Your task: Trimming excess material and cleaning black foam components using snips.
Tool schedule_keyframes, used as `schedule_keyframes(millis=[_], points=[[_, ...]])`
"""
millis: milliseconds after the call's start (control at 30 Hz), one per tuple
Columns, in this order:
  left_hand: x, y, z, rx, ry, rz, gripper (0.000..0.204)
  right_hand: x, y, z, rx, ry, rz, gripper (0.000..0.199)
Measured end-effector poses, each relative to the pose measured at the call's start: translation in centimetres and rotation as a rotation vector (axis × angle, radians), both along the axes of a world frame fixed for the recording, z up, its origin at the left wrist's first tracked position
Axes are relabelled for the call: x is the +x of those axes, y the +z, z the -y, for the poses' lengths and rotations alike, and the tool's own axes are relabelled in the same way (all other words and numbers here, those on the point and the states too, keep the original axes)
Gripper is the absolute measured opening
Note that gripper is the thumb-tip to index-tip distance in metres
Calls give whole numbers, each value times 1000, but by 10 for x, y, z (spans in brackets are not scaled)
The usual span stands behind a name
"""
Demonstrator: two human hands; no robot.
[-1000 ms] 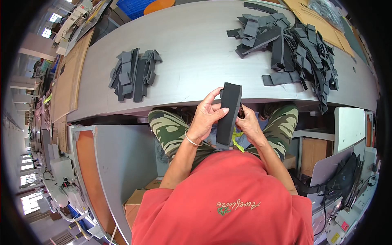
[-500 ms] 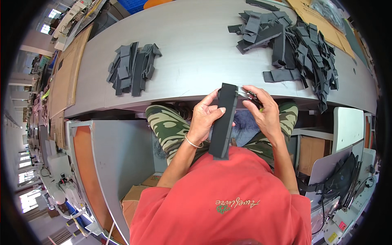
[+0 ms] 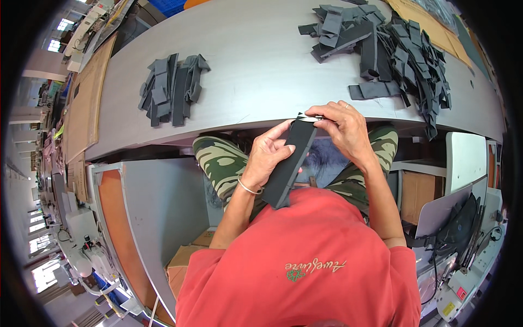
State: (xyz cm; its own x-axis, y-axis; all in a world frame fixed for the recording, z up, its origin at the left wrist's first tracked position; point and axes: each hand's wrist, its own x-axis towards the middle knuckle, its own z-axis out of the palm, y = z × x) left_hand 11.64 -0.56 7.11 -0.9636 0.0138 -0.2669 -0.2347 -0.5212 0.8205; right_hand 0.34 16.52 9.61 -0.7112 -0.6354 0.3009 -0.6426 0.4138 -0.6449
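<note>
Below the near edge of the worktop: a long dark foam strip (image 3: 290, 163) is held over the person's lap, its top end level with the grey worktop (image 3: 256, 65) edge, its lower end hanging toward the red shirt.
Left hand: the left hand (image 3: 268, 155) wraps the strip's middle from the left side, thumb laid along the front face, fingers pressed together behind it.
Right hand: the right hand (image 3: 346, 128) pinches the strip's top end, fingertips closed on a small pale, thin item (image 3: 309, 117) at that corner; what the item is cannot be told.
What changed: half a second ago the right hand sat a little lower and the strip stood more upright; now the strip's top has come up to the worktop edge and the pinch has moved onto the very tip. A second ago both hands simply gripped the strip by its sides.
What that means: by my reading, the work has passed from holding the strip to handling its top end, though the pictures do not settle what is done there.
Far right of the worktop: a big loose heap of dark strips (image 3: 392, 49).
Left part of the worktop: a smaller stack of strips (image 3: 171, 87), well apart from the hands.
Lap: camouflage trousers (image 3: 218, 163) beneath the strip.
</note>
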Motion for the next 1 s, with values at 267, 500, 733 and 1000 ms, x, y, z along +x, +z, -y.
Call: schedule_keyframes(millis=[267,500,733,1000], points=[[5,-8,7,-12,-123,53,54,-5,10,-14,-21,31,127,22],[3,-3,8,-54,-217,54,52,-6,14,-18,66,130,94,24],[4,4,10,-44,-249,61,52,-9,7,-24,123,123,102,23],[-5,-5,5,-38,-151,-47,61,2,-5,-19,-300,-75,686,30]])
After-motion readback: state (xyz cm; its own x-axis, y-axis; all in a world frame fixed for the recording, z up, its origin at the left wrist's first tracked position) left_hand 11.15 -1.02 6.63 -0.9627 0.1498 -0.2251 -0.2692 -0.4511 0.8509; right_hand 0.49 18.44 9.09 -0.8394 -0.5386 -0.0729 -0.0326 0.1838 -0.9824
